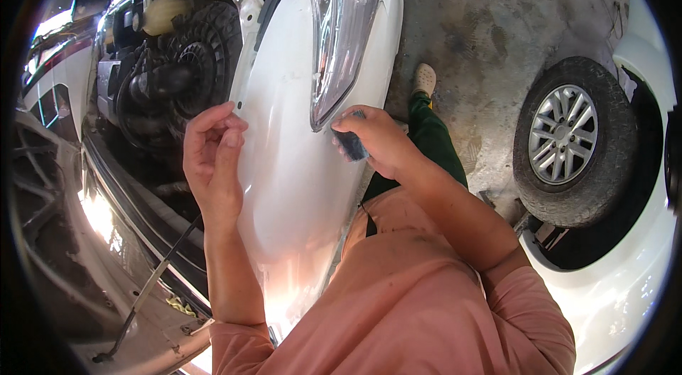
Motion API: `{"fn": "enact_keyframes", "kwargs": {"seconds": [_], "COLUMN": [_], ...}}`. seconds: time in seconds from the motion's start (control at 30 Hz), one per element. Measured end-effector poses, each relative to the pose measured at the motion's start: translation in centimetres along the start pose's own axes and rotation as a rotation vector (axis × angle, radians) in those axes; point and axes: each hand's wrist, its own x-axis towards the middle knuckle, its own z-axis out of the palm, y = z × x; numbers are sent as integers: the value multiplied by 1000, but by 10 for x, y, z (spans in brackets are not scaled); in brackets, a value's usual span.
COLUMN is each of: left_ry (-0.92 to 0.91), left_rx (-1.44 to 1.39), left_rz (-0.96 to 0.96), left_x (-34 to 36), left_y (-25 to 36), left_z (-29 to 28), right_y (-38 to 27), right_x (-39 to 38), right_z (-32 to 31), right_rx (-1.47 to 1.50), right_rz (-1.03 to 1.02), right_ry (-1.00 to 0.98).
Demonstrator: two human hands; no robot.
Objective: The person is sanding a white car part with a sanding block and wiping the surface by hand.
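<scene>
My right hand (376,139) is closed around a small dark blue-grey sanding pad (349,142), pressing it against the white car fender (284,162) just below the clear headlight (344,27). My left hand (213,155) hovers over the fender's left edge near the engine bay, fingers loosely curled together, holding nothing that I can see.
The open engine bay (167,69) with a black radiator fan and a yellowish reservoir lies to the left. A thin hood prop rod (149,286) slants at lower left. Another white car's wheel (572,137) stands at right on stained concrete floor (483,20). My leg and shoe (425,80) are below.
</scene>
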Motion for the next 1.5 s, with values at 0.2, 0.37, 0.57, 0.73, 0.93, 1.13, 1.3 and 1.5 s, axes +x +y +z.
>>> {"fn": "enact_keyframes", "kwargs": {"seconds": [0.2,0.37,0.57,0.73,0.93,1.13,1.3,1.5], "left_ry": [-16,-21,-37,-54,-46,-58,-55,-53], "left_rx": [-31,-67,-78,-93,-63,-87,-65,-66], "left_rz": [-24,-34,-4,-1,18,-14,-8,-18], "left_x": [0,1,4,5,6,6,5,5], "left_y": [2,3,3,0,0,2,1,0], "left_z": [-2,-2,-2,-2,-3,-4,-4,-5], "right_y": [-2,-11,-22,-15,-9,-5,-3,4], "right_x": [4,1,5,-6,-4,-2,5,-5], "right_z": [7,18,21,41,35,31,21,35], "right_rx": [-32,-175,-230,-100,-68,-48,-10,28], "right_rz": [26,59,102,124,96,49,8,31], "right_ry": [41,155,215,255,257,304,328,301]}}
